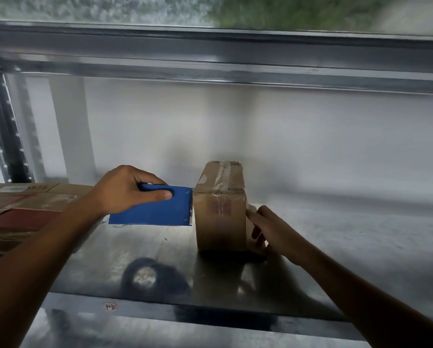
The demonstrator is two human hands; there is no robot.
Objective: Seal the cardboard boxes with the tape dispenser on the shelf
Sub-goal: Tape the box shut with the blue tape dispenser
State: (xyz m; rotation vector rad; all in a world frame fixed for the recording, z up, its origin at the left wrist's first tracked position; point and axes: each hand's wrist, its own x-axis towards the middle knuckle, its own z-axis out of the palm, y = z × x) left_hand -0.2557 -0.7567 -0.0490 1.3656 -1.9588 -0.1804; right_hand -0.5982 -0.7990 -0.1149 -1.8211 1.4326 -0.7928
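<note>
Two bare forearms reached in from the lower corners across the dark front lip of a shiny grey metal shelf [336,247], whose surface was scuffed and reflective; a blurred dark ring-shaped patch [145,275] showed on it below the left hand. Behind both hands stood a plain white wall [285,134], above them ran a grey metal shelf beam [210,54], and a perforated metal upright post [7,136] rose far to the left of the left hand. Just left of that hand's wrist lay flattened brown cardboard boxes [22,204], stacked flat on the shelf. The left arm stretched forward and inward, its wrist level. The left hand [125,189] was closed round the handle of a blue tape dispenser [155,209], fingers through the slot from above and thumb along the near side. The dispenser was held clear of the shelf, with its toothed edge touching the left face of a small brown cardboard box [220,212]. This box stood upright on the shelf between the two hands, with clear tape already running over its top and down its near face. The right arm came in at a slant from the lower right. The right hand [273,229] lay against the box's right side, back of the hand toward the camera, one finger stretched to the box's edge and the others bent lower down. Whether it pinched tape there or only pressed could not be made out.
</note>
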